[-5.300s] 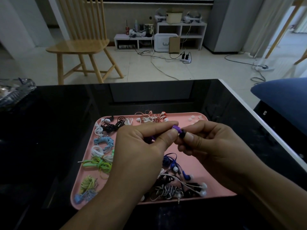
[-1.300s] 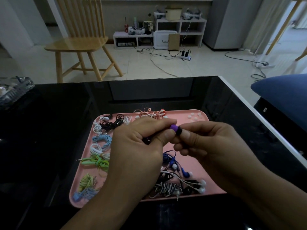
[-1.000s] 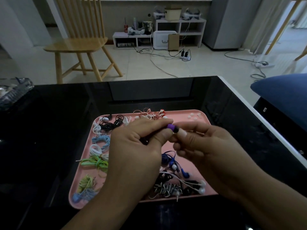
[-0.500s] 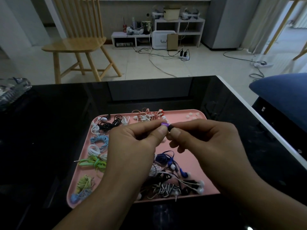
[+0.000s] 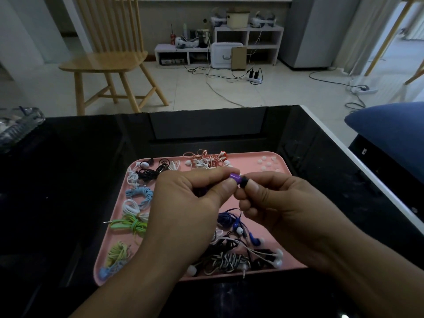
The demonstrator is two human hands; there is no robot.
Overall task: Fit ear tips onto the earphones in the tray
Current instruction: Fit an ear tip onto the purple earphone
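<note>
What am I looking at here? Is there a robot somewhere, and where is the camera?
No robot: a person works with bare hands. The single camera sits on their head, looking forward and down. On the black table lies a pink tray of coiled earphones, such as a green set and a striped set, with loose white ear tips in its far right corner. The left hand pinches a purple earbud; the right hand pinches a black ear tip against its end. Whether the tip is fully on, I cannot tell.
</note>
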